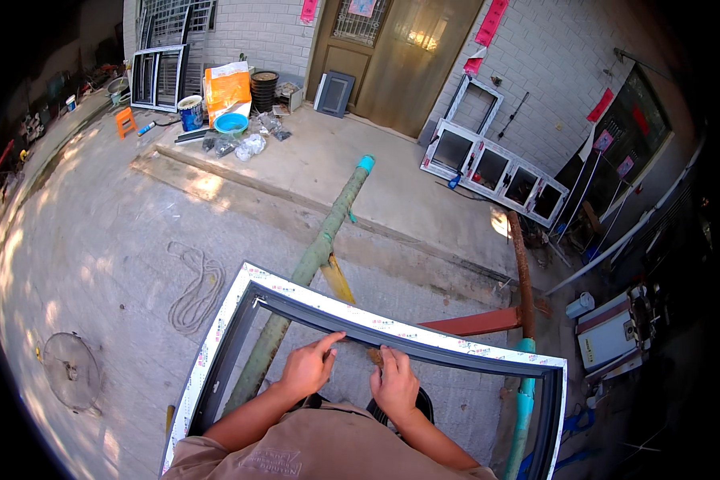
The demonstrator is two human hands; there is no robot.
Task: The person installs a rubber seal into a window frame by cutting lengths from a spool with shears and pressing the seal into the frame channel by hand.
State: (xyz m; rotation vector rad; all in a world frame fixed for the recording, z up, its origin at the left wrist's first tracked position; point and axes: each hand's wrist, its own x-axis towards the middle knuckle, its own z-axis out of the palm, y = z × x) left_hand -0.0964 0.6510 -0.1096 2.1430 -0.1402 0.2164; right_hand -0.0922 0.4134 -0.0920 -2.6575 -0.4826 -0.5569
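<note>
A dark grey window frame [244,293], its outer faces covered in white printed film, lies tilted around me on green-painted pipe supports. My left hand [308,370] is at the inner edge of its far bar, index finger stretched out against the bar and the other fingers curled. A short way to the right, my right hand [394,386] has its fingertips bent over the same dark edge. Anything small under those fingertips is hidden. A brownish patch shows beside the right fingers; I cannot tell what it is.
A long green pipe [328,228] runs out ahead under the frame, and a red beam [480,322] joins a rusty post [522,276]. Coiled rope [196,292] lies on the left floor. More film-covered frames [496,172] lean by the wall. A concrete step [240,188] crosses ahead.
</note>
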